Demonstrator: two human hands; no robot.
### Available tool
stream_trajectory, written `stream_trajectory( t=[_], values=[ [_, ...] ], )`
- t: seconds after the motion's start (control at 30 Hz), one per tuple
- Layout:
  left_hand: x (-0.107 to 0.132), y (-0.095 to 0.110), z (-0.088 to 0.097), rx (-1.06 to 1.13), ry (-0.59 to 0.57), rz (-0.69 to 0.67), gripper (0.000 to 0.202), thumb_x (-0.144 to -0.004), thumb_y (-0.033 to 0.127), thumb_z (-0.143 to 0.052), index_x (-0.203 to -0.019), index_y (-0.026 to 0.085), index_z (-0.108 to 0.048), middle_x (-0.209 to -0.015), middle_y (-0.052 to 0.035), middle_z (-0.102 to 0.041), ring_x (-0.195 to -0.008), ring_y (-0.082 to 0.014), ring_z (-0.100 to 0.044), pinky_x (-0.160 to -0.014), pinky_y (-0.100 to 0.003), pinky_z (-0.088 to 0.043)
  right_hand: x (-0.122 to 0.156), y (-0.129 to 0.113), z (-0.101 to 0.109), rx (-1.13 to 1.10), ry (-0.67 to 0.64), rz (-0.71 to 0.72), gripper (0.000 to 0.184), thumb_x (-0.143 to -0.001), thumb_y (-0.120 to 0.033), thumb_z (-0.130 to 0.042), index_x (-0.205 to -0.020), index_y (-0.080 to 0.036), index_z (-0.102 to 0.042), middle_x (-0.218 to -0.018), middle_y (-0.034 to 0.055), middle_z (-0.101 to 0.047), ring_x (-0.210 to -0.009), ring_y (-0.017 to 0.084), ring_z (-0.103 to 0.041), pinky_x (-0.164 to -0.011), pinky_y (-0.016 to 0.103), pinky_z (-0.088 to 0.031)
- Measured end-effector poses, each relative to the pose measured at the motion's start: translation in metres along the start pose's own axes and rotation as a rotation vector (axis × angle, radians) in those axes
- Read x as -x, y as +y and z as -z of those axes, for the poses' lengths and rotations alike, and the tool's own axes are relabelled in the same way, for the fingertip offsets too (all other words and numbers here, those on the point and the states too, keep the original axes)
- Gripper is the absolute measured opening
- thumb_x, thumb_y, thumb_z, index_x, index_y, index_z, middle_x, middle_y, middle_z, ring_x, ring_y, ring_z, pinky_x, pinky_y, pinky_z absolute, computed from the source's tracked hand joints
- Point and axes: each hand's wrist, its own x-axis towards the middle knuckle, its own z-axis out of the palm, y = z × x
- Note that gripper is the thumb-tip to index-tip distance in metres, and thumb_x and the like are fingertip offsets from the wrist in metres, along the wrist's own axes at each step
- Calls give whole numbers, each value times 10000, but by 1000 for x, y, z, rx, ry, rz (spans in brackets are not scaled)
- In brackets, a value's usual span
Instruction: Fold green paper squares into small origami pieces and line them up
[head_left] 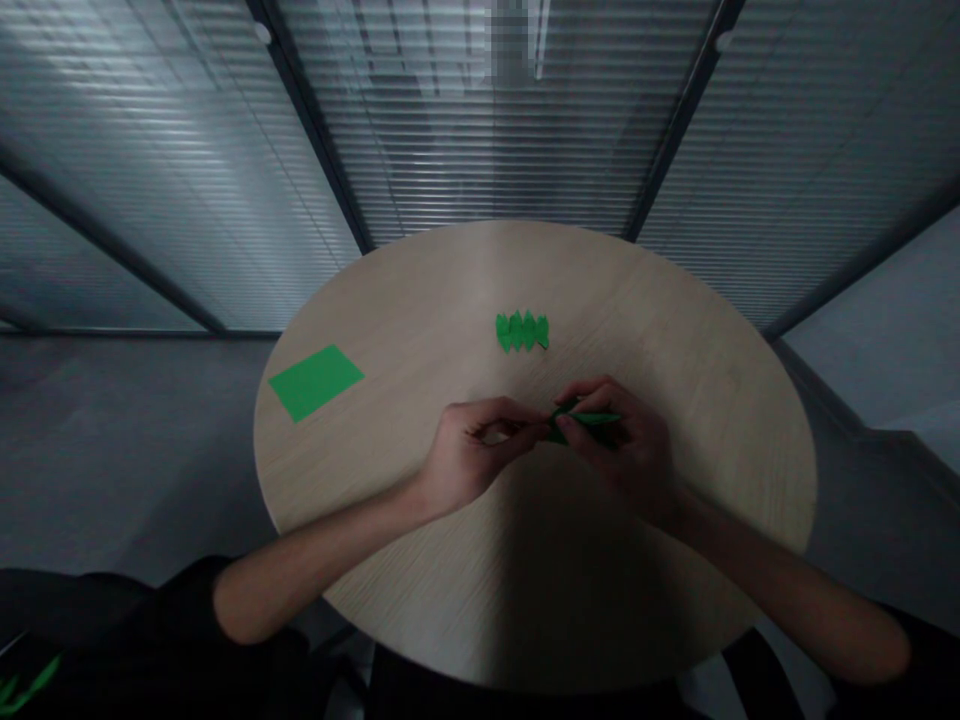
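- left hand: fingers curled, thumb and fingertips pinching the near end of the strip, from about 9 o'clock
- right hand: thumb and fingers pinching the strip's middle and far end, from about 3 o'clock
- hands pressed in close together, knuckles up, near the centre of the worktop, not resting on it as far as I can tell
- green folded paper strip: held between both hands, narrow and creased, partly hidden by fingers, tilt hard to read
- pleated green paper piece: flat on the worktop at 12 o'clock, zigzag edges, just beyond the hands, not touching them
- green paper sheet: flat, unfolded, near the rim at 9 o'clock, well apart from the hands
- round wood-grain worktop: carries both loose pieces
- green paper scrap: bottom-left corner of view, on something dark, too dim to tell more
- behind: glass partition with slatted blinds; grey floor around the worktop
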Motion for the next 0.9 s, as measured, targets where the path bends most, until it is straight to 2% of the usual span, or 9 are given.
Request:
stream_trajectory(
  t=[0.17, 0.3, 0.47, 0.7, 0.9],
  values=[
    [-1, 1, -2, 6, 9, -4, 122, -849, 189, -782, -952, 126, -802, -851, -79, -817, -723, -152, -762, -661, -215, -617, 0, -2, 0, 32, 0, 16, 128, -924, -195, -732, -844, -233, -640, -986, 5, -689, -837, 139, -674, -695, 277, -543],
    [-4, 4, -3, 31, 0, 43, 150, -841, 192, -785, -975, 125, -801, -862, -76, -812, -658, -120, -719, -581, -186, -570, 0, 0, 0, 32, 3, 34, 109, -930, -205, -734, -861, -236, -656, -988, 16, -689, -848, 149, -678, -690, 289, -548],
    [-5, 5, -2, 12, -2, 72, 145, -838, 198, -790, -962, 129, -814, -731, -43, -765, -546, -87, -624, -482, -172, -479, 0, 0, 0, 33, 12, 61, 91, -934, -197, -728, -886, -242, -664, -1010, 19, -699, -872, 161, -686, -730, 315, -562],
    [-3, 3, -1, -10, -9, 8, 131, -854, 192, -789, -968, 141, -827, -874, -80, -798, -723, -139, -715, -629, -221, -565, 0, -2, 1, 33, 17, 44, 123, -925, -189, -733, -847, -233, -650, -980, 5, -687, -847, 139, -669, -704, 280, -547],
    [-3, 3, 0, -34, -31, -39, 122, -866, 178, -783, -973, 140, -827, -882, -86, -790, -762, -150, -716, -656, -238, -560, 1, -3, 0, -7, 26, -3, 110, -925, -204, -729, -886, -237, -633, -959, -1, -664, -793, 127, -644, -627, 252, -523]
  ],
)
